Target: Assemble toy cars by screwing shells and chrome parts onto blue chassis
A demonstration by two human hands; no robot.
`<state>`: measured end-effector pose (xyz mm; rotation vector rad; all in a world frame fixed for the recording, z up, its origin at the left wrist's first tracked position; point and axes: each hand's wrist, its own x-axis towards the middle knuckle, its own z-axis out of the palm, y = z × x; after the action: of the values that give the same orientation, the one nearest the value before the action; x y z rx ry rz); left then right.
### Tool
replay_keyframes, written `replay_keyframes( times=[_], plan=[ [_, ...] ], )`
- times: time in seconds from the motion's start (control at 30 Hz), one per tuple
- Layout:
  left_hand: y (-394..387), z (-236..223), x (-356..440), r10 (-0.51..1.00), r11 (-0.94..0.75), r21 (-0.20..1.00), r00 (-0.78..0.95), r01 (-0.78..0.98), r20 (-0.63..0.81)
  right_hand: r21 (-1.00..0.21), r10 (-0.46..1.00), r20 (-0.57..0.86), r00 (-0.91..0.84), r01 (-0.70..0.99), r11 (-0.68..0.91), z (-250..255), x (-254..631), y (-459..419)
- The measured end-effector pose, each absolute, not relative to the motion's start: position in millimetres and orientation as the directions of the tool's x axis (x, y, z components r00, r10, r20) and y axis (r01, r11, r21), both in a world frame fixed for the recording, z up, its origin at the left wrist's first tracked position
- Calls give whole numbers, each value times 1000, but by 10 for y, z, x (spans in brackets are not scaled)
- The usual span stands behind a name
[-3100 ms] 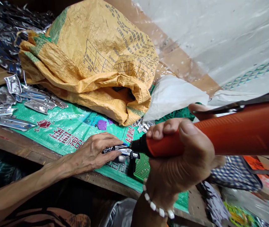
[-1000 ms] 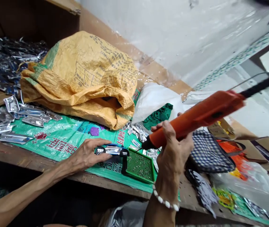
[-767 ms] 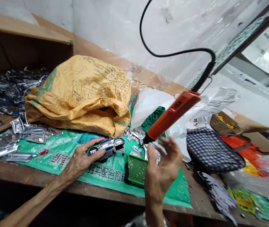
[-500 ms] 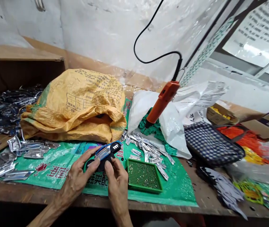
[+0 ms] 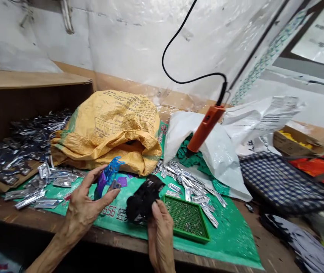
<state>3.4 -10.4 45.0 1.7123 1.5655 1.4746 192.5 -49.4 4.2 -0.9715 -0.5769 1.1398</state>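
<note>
My left hand [image 5: 85, 201] is closed around a bundle of thin blue and purple plastic pieces [image 5: 111, 171], with a small greyish piece at the thumb tip. To its right, my right hand [image 5: 162, 233] grips a black plastic part [image 5: 143, 199] by its lower right edge; motion blurs it. The two hands are apart, above a green printed sheet [image 5: 230, 239]. Beside my right hand lies a green mesh-patterned tray [image 5: 206, 239] scattered with tiny metal bits. A flat purple piece [image 5: 122, 181] rests on the sheet between the hands.
An orange electric screwdriver [image 5: 206, 131] hangs by its cable above shiny metal strips [image 5: 190, 180]. Behind are a yellow woven sack [image 5: 113, 117] and a white bag [image 5: 224, 163] with green parts. A cardboard box [image 5: 36, 80] of metal pieces stands left; a checkered bag [image 5: 284, 182] lies right.
The hands have separated. The black part has gone with my right hand, while my left hand has moved left with blue and purple pieces. The camera view has shifted left.
</note>
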Motion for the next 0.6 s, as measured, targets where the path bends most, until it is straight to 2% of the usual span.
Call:
replay_keyframes(
  times=[0.1,0.2,0.4,0.5,0.6],
  plan=[
    [-109,496,-34,784,-367,657,-160,659,599,-810,903,-235,359,-586,22,-13,1953,-481],
    [-154,529,-95,745,-410,547,-78,729,662,-832,927,-257,273,-551,-68,5,1950,-475],
    [-377,581,-300,739,-481,385,128,788,661,-948,966,-133,222,-313,-59,76,1937,-495],
    [-601,609,-520,742,-468,276,204,839,639,-963,978,-122,172,-257,-75,49,1942,-469],
    [-977,745,-938,819,-413,300,207,860,535,-952,972,-167,165,-284,-115,-64,1996,-422]
  ],
)
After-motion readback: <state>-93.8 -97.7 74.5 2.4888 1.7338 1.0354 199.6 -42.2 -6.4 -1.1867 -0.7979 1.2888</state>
